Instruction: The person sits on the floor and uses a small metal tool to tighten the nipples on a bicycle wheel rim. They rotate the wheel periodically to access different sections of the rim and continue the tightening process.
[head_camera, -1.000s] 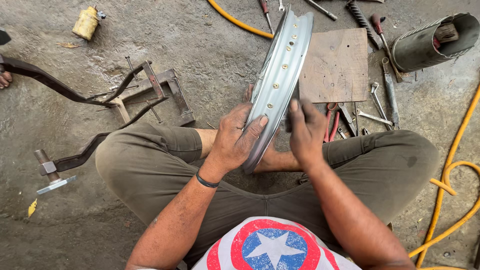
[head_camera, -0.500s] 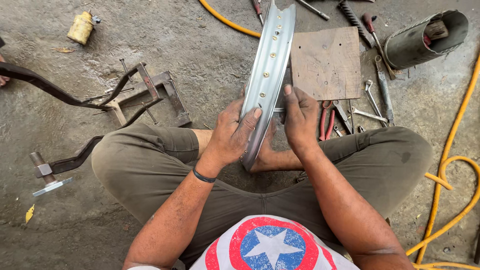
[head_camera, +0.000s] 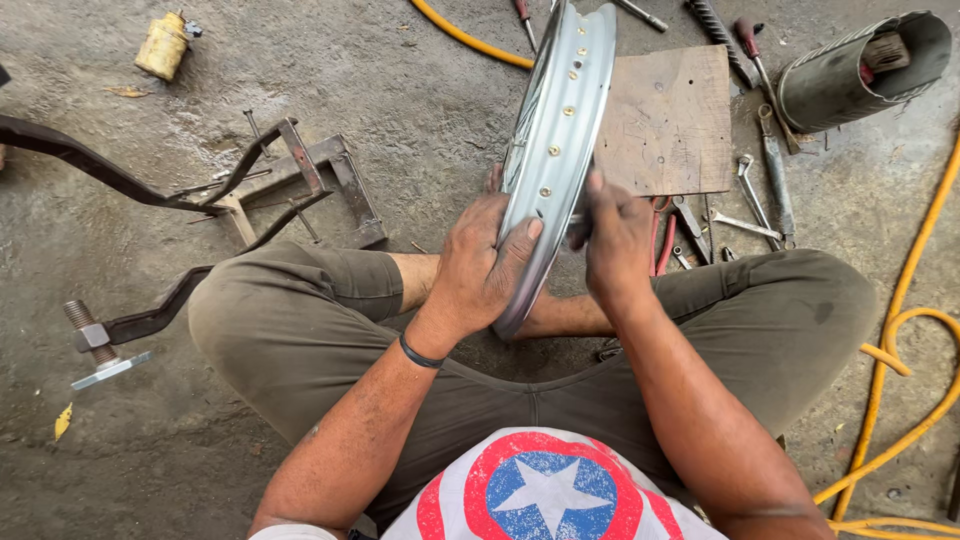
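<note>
Concrete floor (head_camera: 420, 110) under both hands (head_camera: 480, 265) gripping an upright wheel rim (head_camera: 555, 130).

A square wooden board (head_camera: 668, 122) lies flat on the grey concrete floor (head_camera: 420, 90), with spanners (head_camera: 745, 200) and red-handled pliers (head_camera: 660, 240) scattered just beside its near edge. A grey cylindrical canister (head_camera: 850, 75) lies on its side to the right. A yellow hose (head_camera: 900, 400) loops along the right edge. On the left rests a rusty metal frame (head_camera: 290, 185), and a small yellow bottle (head_camera: 162, 44) sits well apart beyond it
</note>
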